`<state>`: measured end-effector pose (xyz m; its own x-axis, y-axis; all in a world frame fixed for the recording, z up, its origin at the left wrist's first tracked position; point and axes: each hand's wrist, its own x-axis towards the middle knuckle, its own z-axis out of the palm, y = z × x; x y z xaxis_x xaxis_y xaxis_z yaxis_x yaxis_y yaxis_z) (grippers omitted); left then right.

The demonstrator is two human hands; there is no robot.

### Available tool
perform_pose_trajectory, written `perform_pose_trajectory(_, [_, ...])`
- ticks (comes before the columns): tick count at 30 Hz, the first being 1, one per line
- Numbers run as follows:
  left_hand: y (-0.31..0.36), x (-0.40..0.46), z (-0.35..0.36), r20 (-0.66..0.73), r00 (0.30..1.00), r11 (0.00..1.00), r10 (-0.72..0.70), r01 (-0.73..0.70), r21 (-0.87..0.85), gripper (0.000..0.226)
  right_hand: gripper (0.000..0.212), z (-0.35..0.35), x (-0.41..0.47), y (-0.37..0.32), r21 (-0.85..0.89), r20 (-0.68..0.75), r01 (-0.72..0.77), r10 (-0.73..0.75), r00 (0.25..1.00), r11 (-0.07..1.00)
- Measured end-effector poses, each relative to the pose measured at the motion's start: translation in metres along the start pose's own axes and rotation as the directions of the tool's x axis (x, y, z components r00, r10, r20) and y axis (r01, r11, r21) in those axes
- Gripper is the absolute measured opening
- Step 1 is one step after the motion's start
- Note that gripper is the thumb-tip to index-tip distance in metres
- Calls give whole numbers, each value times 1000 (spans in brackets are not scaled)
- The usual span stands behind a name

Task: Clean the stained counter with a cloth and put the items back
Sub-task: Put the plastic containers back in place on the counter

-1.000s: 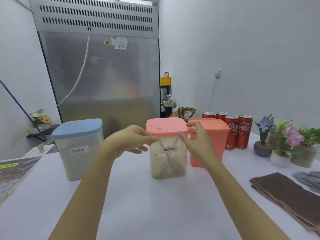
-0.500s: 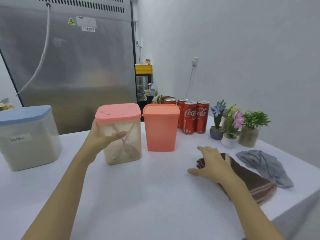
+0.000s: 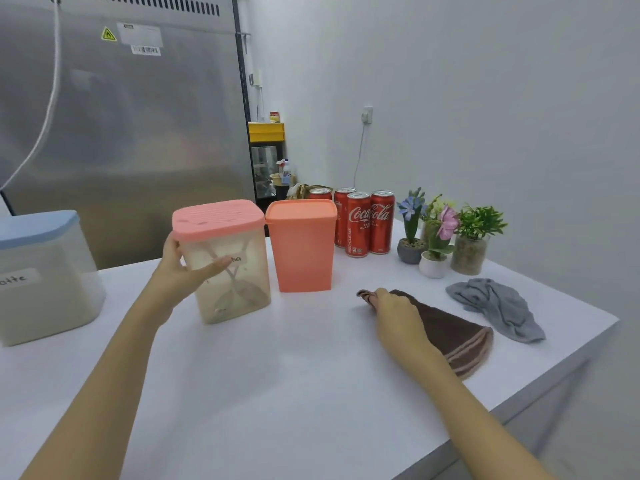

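A clear mocha container [image 3: 230, 271] with a pink lid stands mid-counter, tilted slightly, and my left hand [image 3: 183, 268] grips its left side. To the right, my right hand [image 3: 394, 306] pinches the near corner of a folded brown cloth [image 3: 453, 332] that lies on the white counter [image 3: 277, 375]. An orange container [image 3: 302, 245] stands just right of the mocha one. A blue-lidded latte container [image 3: 41, 275] sits at the far left.
Several red cola cans [image 3: 360, 223] and three small potted plants [image 3: 446, 237] line the back right. A crumpled grey cloth [image 3: 498, 308] lies near the counter's right edge. A steel fridge [image 3: 121, 116] stands behind the counter.
My right hand left the mocha lid, moved right and took hold of the brown cloth's corner. My left hand shifted to the container's side. The view has turned right.
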<state>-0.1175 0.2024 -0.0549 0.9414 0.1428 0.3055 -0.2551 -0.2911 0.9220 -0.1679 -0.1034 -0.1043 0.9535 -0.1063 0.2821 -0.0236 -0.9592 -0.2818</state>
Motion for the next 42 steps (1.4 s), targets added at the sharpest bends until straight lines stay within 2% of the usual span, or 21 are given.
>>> perform_pose_trajectory(2, [1,-1,-4,17,1000,1000,2,-3,16,88,22,-1,2,-15,180,-17,-2,5,1000,984])
perform_pose_trajectory(4, [3,-2,-10,27,1000,999,-4,3,49,92,28,-5,9,-31,454,-27,-47,66,997,890])
perform_pose_trajectory(5, [4,-3,-12,41,999,999,-3,1,53,94,31,-10,14,-38,596,-29,-74,114,993,800])
perform_pose_trajectory(7, [5,-5,-16,84,996,998,10,-15,56,101,37,-27,28,-54,860,-15,-101,223,975,500])
perform_pose_trajectory(9, [5,-4,-21,124,992,992,-29,13,122,112,38,-55,39,-71,976,34,-93,283,959,199])
perform_pose_trajectory(11, [7,-2,-28,150,983,975,-107,74,212,124,38,-83,52,-90,996,-4,-24,295,956,91])
perform_pose_trajectory(15, [10,8,-41,190,975,962,-113,59,265,136,40,-119,73,-141,984,-149,124,207,967,128])
perform_pose_trajectory(18, [9,25,-47,202,979,980,-40,-1,199,147,45,-116,94,-190,945,-217,183,100,971,271])
perform_pose_trajectory(20, [7,35,-49,217,976,989,-23,-9,145,149,60,-101,102,-216,875,-255,269,-88,963,402])
perform_pose_trajectory(21, [5,39,-49,237,971,992,-21,-9,125,150,73,-90,105,-224,756,-238,333,-237,942,563])
perform_pose_trajectory(22, [1,43,-48,264,964,992,-21,-14,128,151,83,-76,108,-229,544,-155,401,-382,911,737])
perform_pose_trajectory(23, [-3,46,-47,298,955,989,-11,-34,145,149,86,-62,111,-230,303,-47,449,-457,888,841])
perform_pose_trajectory(24, [-6,48,-46,328,945,983,-11,-50,178,143,83,-50,113,-231,125,45,478,-486,873,869])
perform_pose_trajectory(25, [-9,49,-43,350,937,977,2,-76,198,134,79,-41,115,-230,37,121,484,-485,866,874])
perform_pose_trajectory(29, [-23,53,-31,297,954,982,52,-103,158,91,68,-33,120,-243,32,270,457,-447,853,889])
perform_pose_trajectory(32, [-28,55,-25,263,962,991,70,-98,96,90,49,-35,117,-247,43,260,551,-542,799,833])
perform_pose_trajectory(33, [-29,55,-24,263,961,990,88,-113,82,92,49,-35,113,-247,77,255,569,-568,783,819])
perform_pose_trajectory(35, [-30,54,-23,263,958,987,113,-139,82,89,54,-33,109,-242,-2,253,646,-625,739,763])
perform_pose_trajectory(39, [-31,54,-25,293,947,986,133,-155,55,67,67,-35,96,-231,-52,156,696,-683,714,716])
perform_pose_trajectory(41, [-33,53,-25,290,950,989,118,-138,51,62,57,-33,88,-224,5,32,747,-747,664,664])
perform_pose_trajectory(42, [-34,54,-25,290,949,989,120,-141,51,69,50,-33,83,-221,87,-40,758,-758,651,646])
